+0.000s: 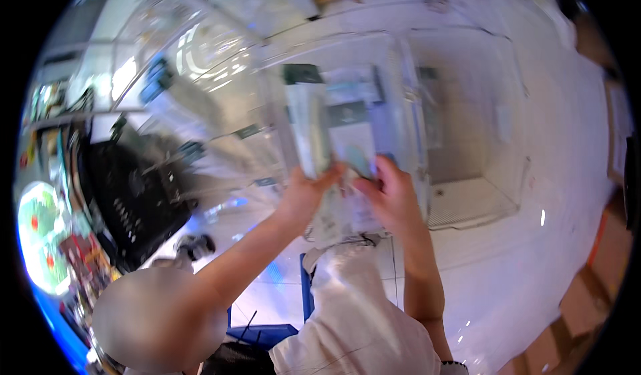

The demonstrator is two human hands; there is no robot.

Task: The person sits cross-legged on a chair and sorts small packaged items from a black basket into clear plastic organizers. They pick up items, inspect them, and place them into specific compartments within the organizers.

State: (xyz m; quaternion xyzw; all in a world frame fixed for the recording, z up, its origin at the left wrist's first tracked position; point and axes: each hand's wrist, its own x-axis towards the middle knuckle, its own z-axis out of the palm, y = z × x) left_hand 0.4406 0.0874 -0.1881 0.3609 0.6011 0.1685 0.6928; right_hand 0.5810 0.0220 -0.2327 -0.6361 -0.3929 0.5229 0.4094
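Observation:
Both my hands meet over an open wire basket (267, 108) with pale packets inside. My left hand (308, 193) is closed at the near end of a long whitish packet (308, 124) with a dark green top, its thumb toward the right hand. My right hand (392, 191) pinches a small pale-green piece (359, 158) with a dark edge; motion blurs its kind. Just beyond the hands lies a white packet (350, 128) with a grey-green header band. Blur hides the fine detail between my fingertips.
A second wire basket (474, 205) holding a few packets stands to the right. On the left are a black crate (133, 201) and clear-wrapped packets (180, 108). Cardboard boxes (584, 301) line the right rim. A blue stool-like frame (267, 335) sits below me.

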